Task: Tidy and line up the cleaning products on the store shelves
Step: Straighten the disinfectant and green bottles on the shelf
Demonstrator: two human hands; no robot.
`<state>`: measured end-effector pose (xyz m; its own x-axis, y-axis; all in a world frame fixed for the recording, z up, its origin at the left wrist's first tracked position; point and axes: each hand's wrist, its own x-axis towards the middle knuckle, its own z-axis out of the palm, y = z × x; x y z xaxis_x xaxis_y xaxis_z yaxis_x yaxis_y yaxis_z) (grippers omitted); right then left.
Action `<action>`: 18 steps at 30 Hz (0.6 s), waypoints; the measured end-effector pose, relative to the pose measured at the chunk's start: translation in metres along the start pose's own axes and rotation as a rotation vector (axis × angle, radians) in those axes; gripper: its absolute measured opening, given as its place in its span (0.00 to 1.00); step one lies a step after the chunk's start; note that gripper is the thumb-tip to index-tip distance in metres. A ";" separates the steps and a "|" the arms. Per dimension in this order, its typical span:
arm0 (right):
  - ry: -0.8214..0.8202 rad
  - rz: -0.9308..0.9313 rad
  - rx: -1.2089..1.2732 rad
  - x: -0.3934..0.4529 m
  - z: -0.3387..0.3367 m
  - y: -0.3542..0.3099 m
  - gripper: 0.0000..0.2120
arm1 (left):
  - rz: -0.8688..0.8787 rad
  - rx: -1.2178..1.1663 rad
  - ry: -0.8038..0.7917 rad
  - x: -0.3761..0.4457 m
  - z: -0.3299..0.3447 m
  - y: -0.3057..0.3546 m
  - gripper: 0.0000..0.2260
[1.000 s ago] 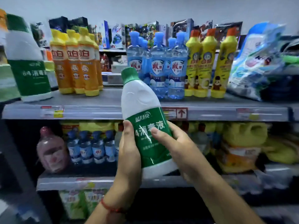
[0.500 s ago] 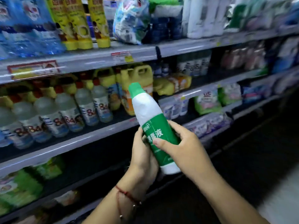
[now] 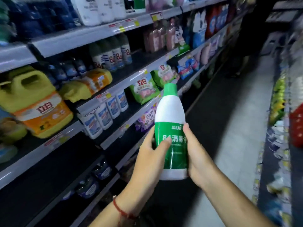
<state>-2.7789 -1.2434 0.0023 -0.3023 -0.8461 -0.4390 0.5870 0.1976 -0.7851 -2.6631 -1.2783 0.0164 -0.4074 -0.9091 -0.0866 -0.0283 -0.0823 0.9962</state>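
Both hands are closing a grip on one bottle [image 3: 170,128], white with a green cap and a green label. The left hand [image 3: 150,153] is wrapping its fingers round the label from the left, thumb lying across the front, while the right hand [image 3: 196,163] is cupping the lower right side and base, fingers curled behind. The bottle is standing nearly upright in the air, clear of every shelf, label turned to the camera, which probably lets the person read it while looking for its proper place. Two hands seem to be steadying a full, fairly heavy bottle.

Just beyond the bottle, green detergent bags [image 3: 144,91] are lying on a middle shelf, and white tubs [image 3: 103,115] are standing in a row to their left at the shelf's front edge. Higher and further back, similar-looking pale bottles [image 3: 114,54] marked 84 are standing together on an upper shelf; that looks a likely home for the one being held, though the blur is leaving this uncertain. A large yellow jug [image 3: 34,102] is sitting at the left. The aisle floor [image 3: 237,128] is running off to the right. The bottle is not yet shelved, so the tidying step is only partway along.
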 end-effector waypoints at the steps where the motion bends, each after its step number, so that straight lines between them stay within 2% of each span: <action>1: 0.013 0.020 0.107 0.009 -0.005 -0.001 0.32 | 0.075 0.092 -0.034 0.006 0.007 -0.003 0.17; 4: 0.046 -0.009 0.364 0.039 -0.017 -0.005 0.34 | 0.269 0.509 -0.128 0.027 0.024 -0.007 0.30; 7: 0.067 -0.058 0.487 0.067 -0.022 -0.013 0.29 | 0.400 0.774 -0.228 0.055 0.037 -0.003 0.32; 10: 0.110 -0.028 0.473 0.102 -0.028 -0.033 0.28 | 0.400 0.761 -0.269 0.097 0.044 0.003 0.31; 15: 0.192 -0.037 0.321 0.162 -0.037 -0.084 0.31 | 0.395 0.656 -0.383 0.180 0.045 0.010 0.31; 18: 0.159 -0.130 0.187 0.183 -0.040 -0.115 0.22 | 0.332 0.513 -0.457 0.232 0.047 0.012 0.29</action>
<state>-2.9317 -1.4008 -0.0048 -0.4895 -0.7673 -0.4144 0.6594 -0.0147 -0.7516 -2.8008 -1.4710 0.0085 -0.8028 -0.5843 0.1189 -0.2134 0.4677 0.8577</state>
